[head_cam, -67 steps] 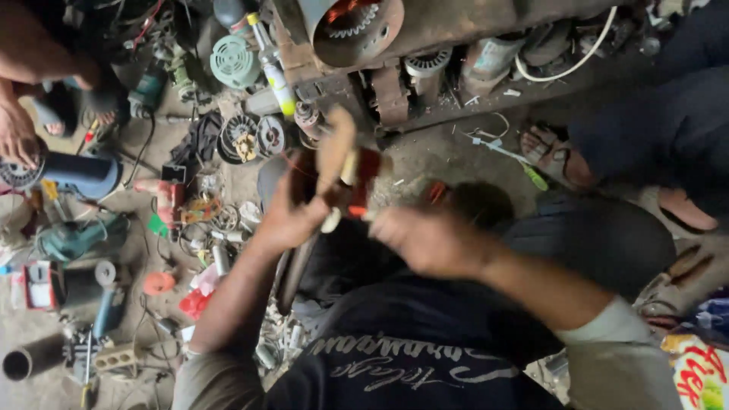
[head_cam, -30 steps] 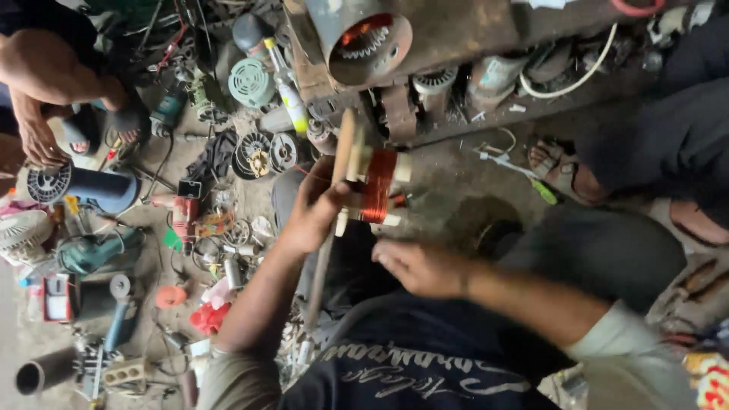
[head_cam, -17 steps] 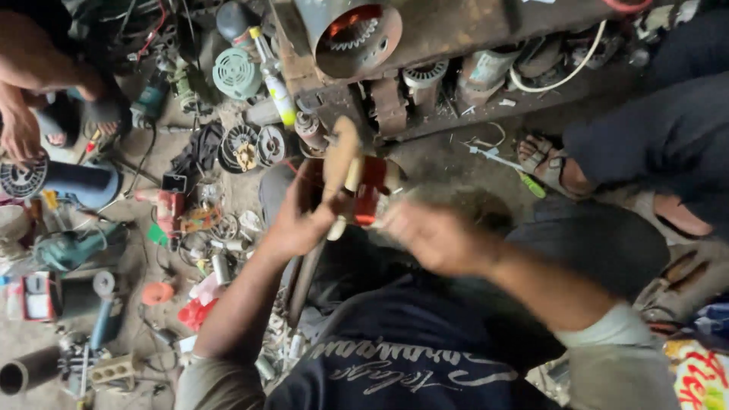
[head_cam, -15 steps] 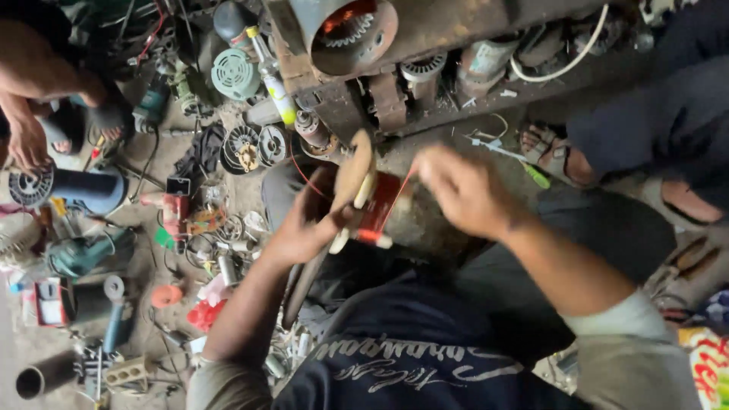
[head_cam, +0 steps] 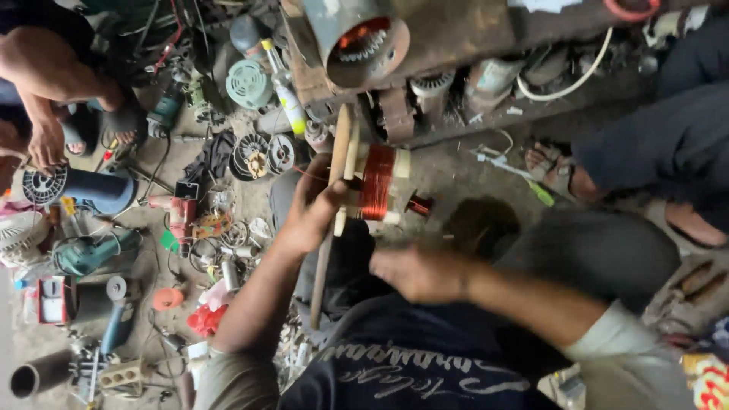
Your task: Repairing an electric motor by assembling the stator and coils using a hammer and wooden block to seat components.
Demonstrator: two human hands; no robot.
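Coil-winding under way over a cluttered workshop floor [head_cam: 456, 178]: left hand [head_cam: 311, 212] closes around a long pale wooden winder frame [head_cam: 334, 197] carrying a bobbin of shiny copper-red wire [head_cam: 377, 182], while right hand [head_cam: 421, 273], loosely curled near the crank side, grips nothing discernible, with steady wire tension seemingly needed.

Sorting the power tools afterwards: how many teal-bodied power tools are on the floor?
2: one teal tool at upper left by a person's foot, another teal tool at left near the red drill. Clutter may hide more.
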